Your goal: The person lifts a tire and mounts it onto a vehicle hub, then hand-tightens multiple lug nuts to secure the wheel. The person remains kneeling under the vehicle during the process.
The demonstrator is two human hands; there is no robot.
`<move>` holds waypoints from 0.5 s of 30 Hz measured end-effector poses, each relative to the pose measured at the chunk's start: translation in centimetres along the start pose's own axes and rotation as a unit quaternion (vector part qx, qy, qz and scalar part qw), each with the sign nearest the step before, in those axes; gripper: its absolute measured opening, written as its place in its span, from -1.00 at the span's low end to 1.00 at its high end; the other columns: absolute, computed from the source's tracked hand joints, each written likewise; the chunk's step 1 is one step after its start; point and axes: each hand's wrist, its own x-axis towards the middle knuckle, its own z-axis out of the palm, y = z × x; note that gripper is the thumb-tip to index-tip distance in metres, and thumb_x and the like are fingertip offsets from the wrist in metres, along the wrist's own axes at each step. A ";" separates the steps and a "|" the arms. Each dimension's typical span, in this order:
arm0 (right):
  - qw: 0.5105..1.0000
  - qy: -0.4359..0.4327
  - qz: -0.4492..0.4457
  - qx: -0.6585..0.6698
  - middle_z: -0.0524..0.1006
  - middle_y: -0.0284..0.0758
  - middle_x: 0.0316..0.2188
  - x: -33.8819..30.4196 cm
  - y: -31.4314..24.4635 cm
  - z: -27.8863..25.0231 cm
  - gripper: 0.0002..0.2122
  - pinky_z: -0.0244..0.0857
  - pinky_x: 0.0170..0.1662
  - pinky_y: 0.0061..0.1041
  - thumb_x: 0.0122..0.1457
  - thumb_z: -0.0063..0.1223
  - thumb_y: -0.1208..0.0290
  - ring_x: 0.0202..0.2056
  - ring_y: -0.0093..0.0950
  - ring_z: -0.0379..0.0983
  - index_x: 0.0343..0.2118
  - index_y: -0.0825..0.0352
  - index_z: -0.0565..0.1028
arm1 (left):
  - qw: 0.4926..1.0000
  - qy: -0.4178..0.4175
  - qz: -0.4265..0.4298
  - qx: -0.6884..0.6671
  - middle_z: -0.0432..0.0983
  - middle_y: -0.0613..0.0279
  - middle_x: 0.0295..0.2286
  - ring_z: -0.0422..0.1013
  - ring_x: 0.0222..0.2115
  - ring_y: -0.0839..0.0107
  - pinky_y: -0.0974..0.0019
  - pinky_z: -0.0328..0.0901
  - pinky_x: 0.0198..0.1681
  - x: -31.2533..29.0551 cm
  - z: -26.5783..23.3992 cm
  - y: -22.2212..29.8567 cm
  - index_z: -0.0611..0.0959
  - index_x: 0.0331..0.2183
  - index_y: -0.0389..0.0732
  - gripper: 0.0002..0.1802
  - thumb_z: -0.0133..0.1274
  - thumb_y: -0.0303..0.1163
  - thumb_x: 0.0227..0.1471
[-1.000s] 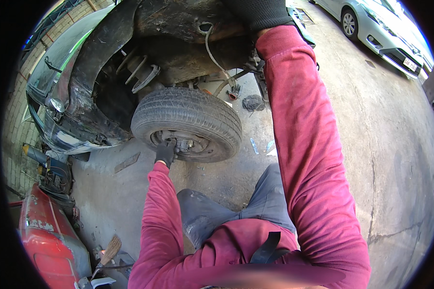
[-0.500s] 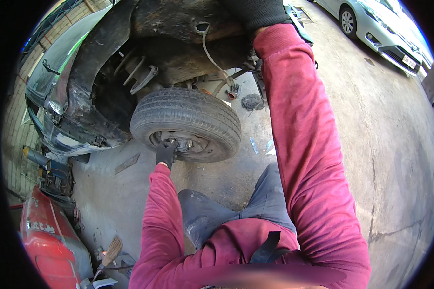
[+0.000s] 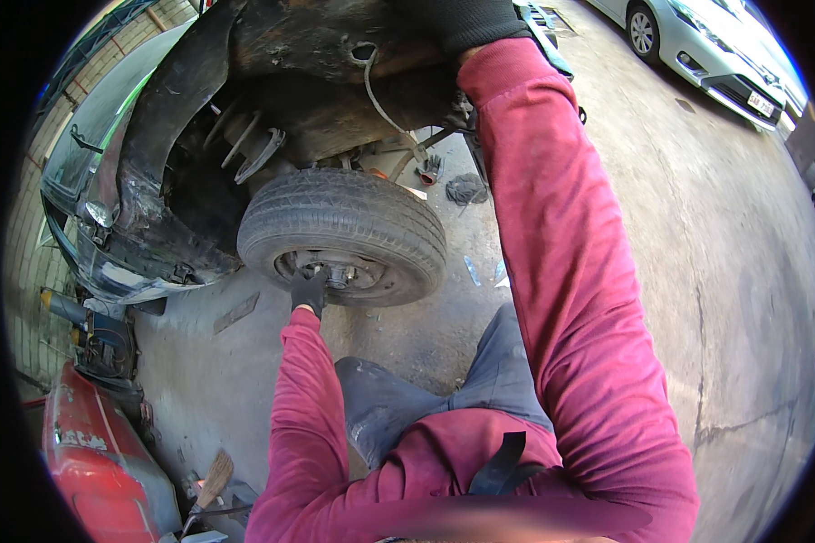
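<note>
A car's front wheel (image 3: 342, 233) sits under the stripped, rusty wheel arch (image 3: 272, 54), its tyre facing me. My left hand (image 3: 310, 290), in a black glove with a red sleeve, reaches to the hub (image 3: 340, 271) in the wheel's middle, fingers curled on a part there. My right hand (image 3: 462, 20), also in a black glove, is raised against the car body at the top of the arch, partly cut off by the picture's edge. A loose cable (image 3: 385, 104) hangs from the arch above the tyre.
A coil spring and strut (image 3: 249, 145) show behind the tyre. The dark bumper (image 3: 100, 244) curves at left. A red machine (image 3: 91, 462) and a brush (image 3: 213, 480) lie at lower left. Rags and scraps (image 3: 466, 188) lie on the concrete. A white car (image 3: 706, 54) is parked at upper right.
Both hands stay where they were, the left at the hub and the right on the arch. The view has shifted only slightly.
</note>
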 end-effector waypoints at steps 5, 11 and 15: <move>1.000 0.015 -0.025 -0.004 0.56 -0.07 -0.39 0.0 0.1 0.0 -0.72 0.43 -0.16 -0.11 0.29 0.14 0.27 -0.30 -0.05 0.55 -0.48 0.38 0.52 | 0.999 0.037 0.025 0.012 0.44 0.29 -0.62 0.32 -0.73 0.41 0.22 0.21 -0.72 -0.7 -0.2 0.9 0.59 -0.30 -0.17 -0.68 0.33 -0.17 0.11; 1.000 0.002 -0.015 -0.007 0.56 -0.08 -0.35 0.1 -0.1 -0.2 -0.73 0.43 -0.15 -0.11 0.30 0.13 0.27 -0.29 -0.06 0.55 -0.45 0.38 0.52 | 0.999 -0.020 0.035 -0.008 0.44 0.28 -0.63 0.32 -0.76 0.40 0.23 0.23 -0.72 0.1 -1.4 0.4 0.65 -0.27 -0.19 -0.62 0.28 -0.06 0.13; 1.000 -0.002 0.001 -0.011 0.56 -0.10 -0.33 -0.1 -0.4 -0.6 -0.73 0.43 -0.16 -0.12 0.30 0.12 0.26 -0.28 -0.07 0.55 -0.43 0.38 0.53 | 0.997 -0.044 -0.013 -0.056 0.43 0.31 -0.64 0.33 -0.75 0.42 0.26 0.25 -0.72 -0.9 -1.1 1.4 0.65 -0.31 -0.17 -0.65 0.29 -0.08 0.14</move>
